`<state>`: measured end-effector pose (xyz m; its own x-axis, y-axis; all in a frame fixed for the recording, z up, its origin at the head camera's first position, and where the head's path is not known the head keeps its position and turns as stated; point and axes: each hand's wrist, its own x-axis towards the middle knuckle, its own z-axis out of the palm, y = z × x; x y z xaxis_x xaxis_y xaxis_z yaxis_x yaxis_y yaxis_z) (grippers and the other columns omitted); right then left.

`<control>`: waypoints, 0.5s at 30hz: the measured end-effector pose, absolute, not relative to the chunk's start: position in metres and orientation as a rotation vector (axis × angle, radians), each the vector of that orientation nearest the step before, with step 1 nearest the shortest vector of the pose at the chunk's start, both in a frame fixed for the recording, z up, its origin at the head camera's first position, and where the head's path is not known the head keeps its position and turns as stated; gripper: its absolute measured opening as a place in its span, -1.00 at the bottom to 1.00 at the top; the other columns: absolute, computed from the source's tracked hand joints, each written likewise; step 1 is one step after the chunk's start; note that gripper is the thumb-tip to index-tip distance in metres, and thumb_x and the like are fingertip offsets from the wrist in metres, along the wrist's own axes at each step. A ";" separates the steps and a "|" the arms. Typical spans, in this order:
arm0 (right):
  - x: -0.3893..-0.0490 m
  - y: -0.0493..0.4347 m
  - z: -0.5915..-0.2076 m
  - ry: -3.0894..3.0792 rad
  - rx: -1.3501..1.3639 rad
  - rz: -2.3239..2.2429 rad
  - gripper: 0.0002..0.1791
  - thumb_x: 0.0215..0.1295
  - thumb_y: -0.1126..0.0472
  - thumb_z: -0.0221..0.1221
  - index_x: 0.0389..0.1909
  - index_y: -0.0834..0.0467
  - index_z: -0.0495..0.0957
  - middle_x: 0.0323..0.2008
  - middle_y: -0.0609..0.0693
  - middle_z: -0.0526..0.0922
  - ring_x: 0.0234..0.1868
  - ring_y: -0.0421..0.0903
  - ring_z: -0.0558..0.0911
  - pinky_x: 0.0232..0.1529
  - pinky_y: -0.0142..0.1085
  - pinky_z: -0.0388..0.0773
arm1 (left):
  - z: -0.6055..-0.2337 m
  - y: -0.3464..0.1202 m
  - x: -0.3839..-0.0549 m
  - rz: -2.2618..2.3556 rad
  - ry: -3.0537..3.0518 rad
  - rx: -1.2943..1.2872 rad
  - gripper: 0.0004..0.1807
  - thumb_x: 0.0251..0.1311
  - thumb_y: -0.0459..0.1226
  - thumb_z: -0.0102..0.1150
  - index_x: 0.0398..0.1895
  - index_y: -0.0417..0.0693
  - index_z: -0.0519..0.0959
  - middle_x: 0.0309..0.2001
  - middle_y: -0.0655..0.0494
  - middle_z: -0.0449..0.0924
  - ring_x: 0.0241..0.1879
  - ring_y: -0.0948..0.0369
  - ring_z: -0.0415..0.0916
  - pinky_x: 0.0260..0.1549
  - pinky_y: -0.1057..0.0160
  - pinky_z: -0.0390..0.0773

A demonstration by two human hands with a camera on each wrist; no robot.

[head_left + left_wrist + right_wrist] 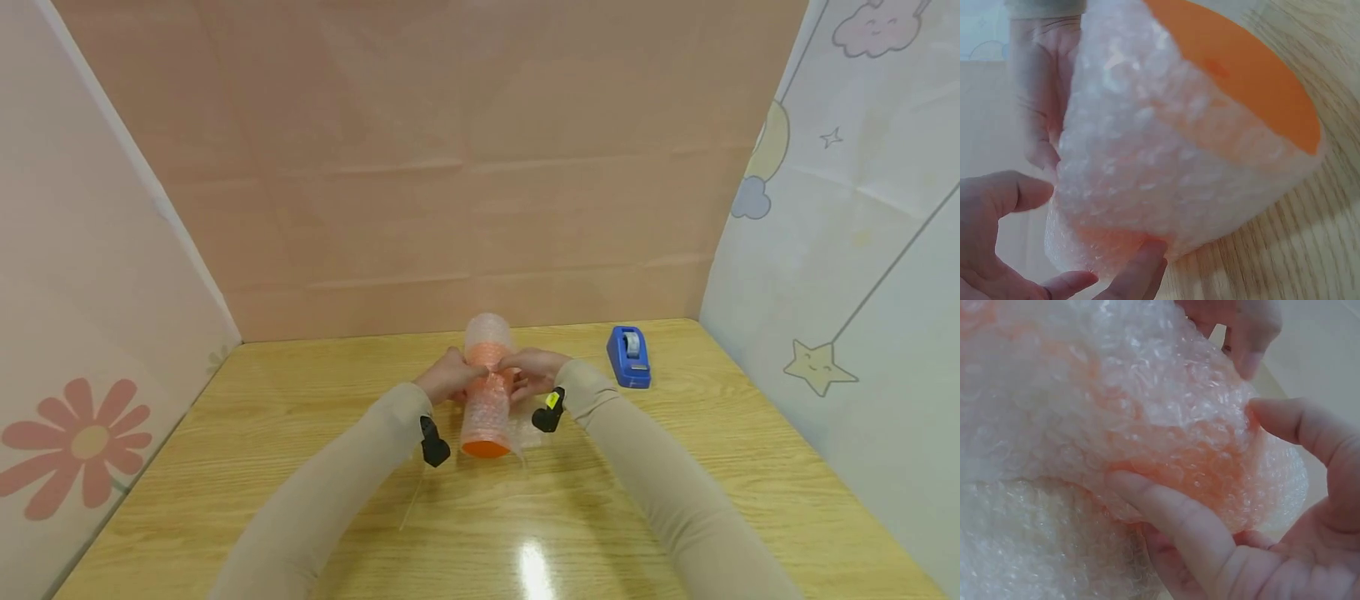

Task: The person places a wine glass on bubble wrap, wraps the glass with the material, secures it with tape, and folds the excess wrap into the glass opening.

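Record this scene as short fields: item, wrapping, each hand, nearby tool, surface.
Item: orange object, one end uncovered
Wrapping: bubble wrap around the object
Left hand: holds the wrap's left side
Right hand: holds the wrap's right side
Nearby tool: blue tape dispenser, right of the right hand, untouched
Surface: wood-grain table

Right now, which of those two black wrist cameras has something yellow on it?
The right wrist's camera, nearer the blue tape dispenser. It has a yellow patch; the left wrist's camera shows only black.
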<state>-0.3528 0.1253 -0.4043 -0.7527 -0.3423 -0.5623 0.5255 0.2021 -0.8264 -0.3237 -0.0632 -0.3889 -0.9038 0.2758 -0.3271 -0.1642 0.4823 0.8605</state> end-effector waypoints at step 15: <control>-0.352 0.128 -0.403 1.748 0.184 -1.647 -0.44 0.41 0.18 0.04 0.30 0.32 0.10 -0.01 0.22 0.30 -0.06 0.03 0.39 -0.31 -0.32 0.61 | -0.395 -0.071 -0.332 1.478 2.186 0.000 -0.55 0.22 -0.14 0.20 0.01 -0.30 0.43 -0.09 -0.04 0.38 -0.18 0.07 0.46 0.05 0.07 0.52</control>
